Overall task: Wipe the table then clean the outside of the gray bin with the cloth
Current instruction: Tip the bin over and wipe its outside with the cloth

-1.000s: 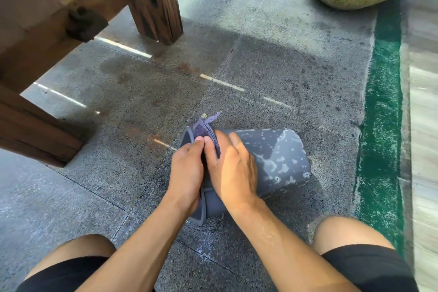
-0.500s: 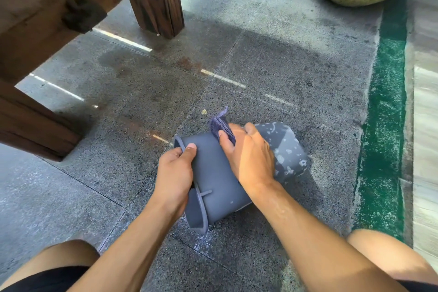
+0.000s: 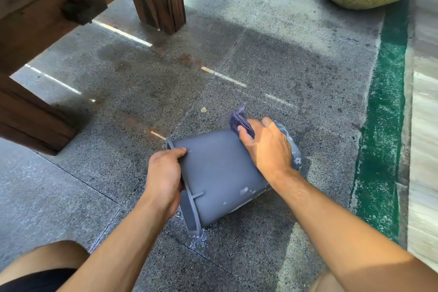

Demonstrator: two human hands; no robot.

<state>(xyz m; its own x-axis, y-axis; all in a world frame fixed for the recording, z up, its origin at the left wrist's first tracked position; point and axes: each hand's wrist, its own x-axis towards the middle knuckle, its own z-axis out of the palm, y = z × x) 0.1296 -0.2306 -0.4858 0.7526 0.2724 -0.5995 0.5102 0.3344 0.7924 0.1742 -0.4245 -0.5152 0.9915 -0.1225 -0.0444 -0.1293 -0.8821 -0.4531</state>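
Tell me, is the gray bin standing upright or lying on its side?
On its side: the gray bin lies on the floor, rim toward the left hand, base under the right hand.

No readable text, label or number appears anywhere

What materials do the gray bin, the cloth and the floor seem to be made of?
Gray bin: probably molded plastic with a matte finish; thin rim and molded ribs suggest it.
Cloth: woven or knitted fabric, dark blue-purple; a stitched hem shows.
Floor: likely speckled stone or terrazzo-like slabs, dull, with visible joints.
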